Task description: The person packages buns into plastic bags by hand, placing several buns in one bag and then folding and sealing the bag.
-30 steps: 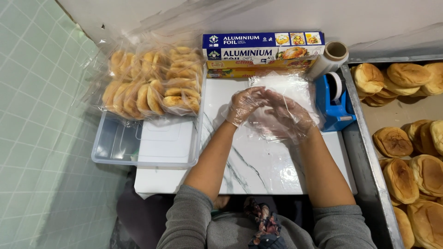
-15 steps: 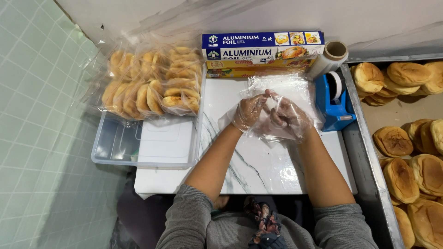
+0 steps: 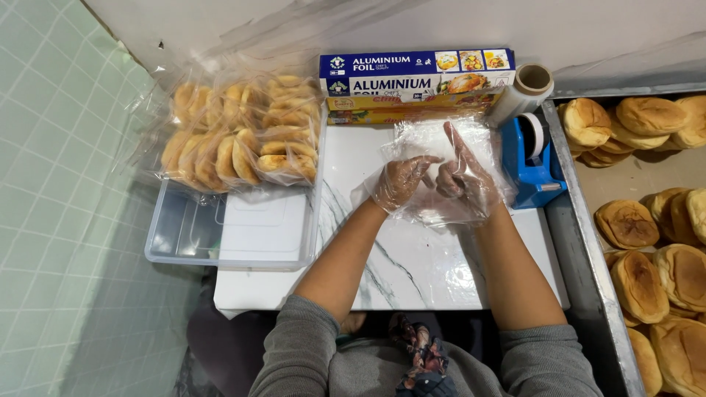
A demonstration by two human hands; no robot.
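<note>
Over the middle of the white marble-patterned board (image 3: 412,272) both my hands work close together, each inside a loose clear plastic glove. My left hand (image 3: 401,181) is curled, its fingertips pinching the thin film at my right hand (image 3: 462,179), whose fingers point up and away from me, half open and gripping nothing firm. More clear plastic sheet (image 3: 434,140) lies crumpled on the board under and behind both hands. Just beyond them stand foil boxes (image 3: 417,84), with a cling-film roll (image 3: 523,92) and blue tape dispenser (image 3: 533,163) to my right. Bagged buns (image 3: 239,132) rest on a clear container (image 3: 228,228) at my left; loose buns (image 3: 647,220) fill the tray at far right.
</note>
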